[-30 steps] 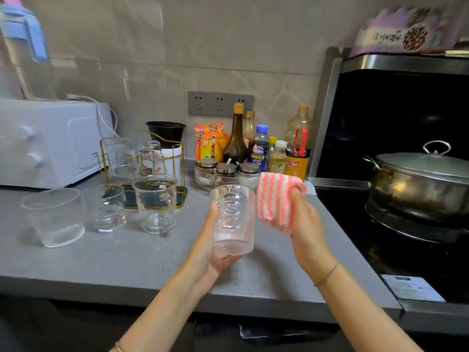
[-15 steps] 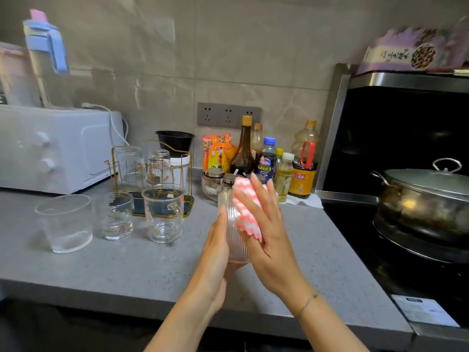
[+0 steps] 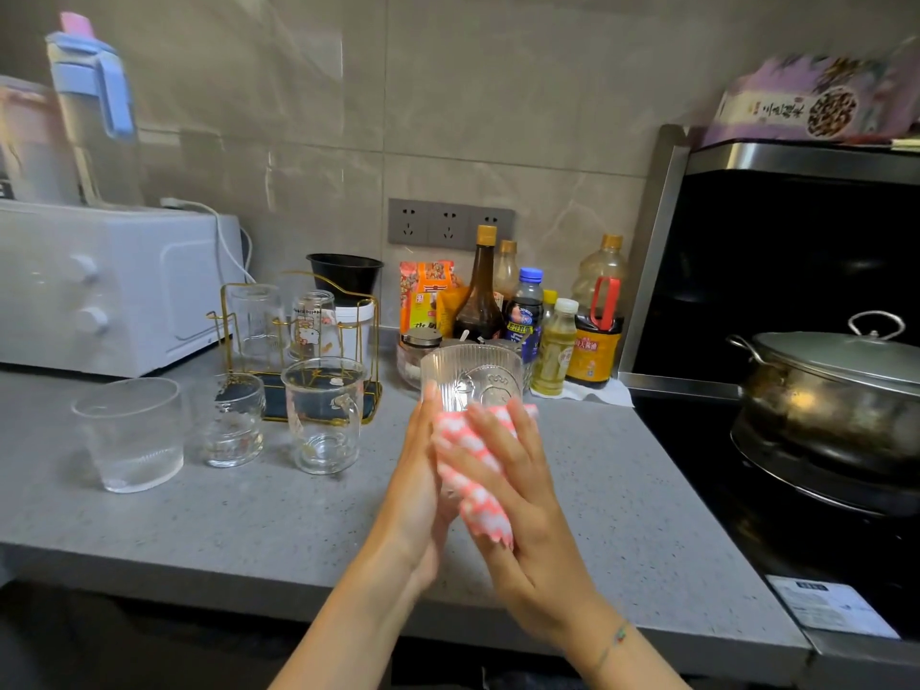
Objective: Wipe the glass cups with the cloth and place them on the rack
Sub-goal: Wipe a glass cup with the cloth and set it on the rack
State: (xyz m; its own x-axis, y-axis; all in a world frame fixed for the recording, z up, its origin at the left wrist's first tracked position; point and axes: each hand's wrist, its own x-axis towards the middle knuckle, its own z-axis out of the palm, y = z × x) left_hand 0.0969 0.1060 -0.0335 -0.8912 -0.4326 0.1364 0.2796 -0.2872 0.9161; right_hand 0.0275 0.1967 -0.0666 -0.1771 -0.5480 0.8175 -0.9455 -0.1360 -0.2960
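I hold a ribbed glass cup [image 3: 473, 381] above the grey counter [image 3: 249, 515], rim tilted up and away. My left hand [image 3: 418, 490] grips its left side. My right hand [image 3: 527, 515] wraps a pink-and-white cloth [image 3: 470, 440] over the cup's lower part, fingers spread. To the left stand a wide tumbler [image 3: 132, 435], a small glass [image 3: 234, 420] and a handled glass mug [image 3: 323, 415]. Behind them the gold wire rack [image 3: 226, 311] holds two upturned glasses [image 3: 256, 321] [image 3: 313, 326].
A white oven [image 3: 99, 286] sits at the back left. Sauce bottles [image 3: 547, 336] and jars crowd the wall behind the cup. On the right, a lidded steel pot [image 3: 836, 381] rests on the black stove. The counter's front edge runs just below my wrists.
My right hand brought the cloth from beside the cup onto it, then slid it down over the lower part. The cup has tipped so its rim faces away.
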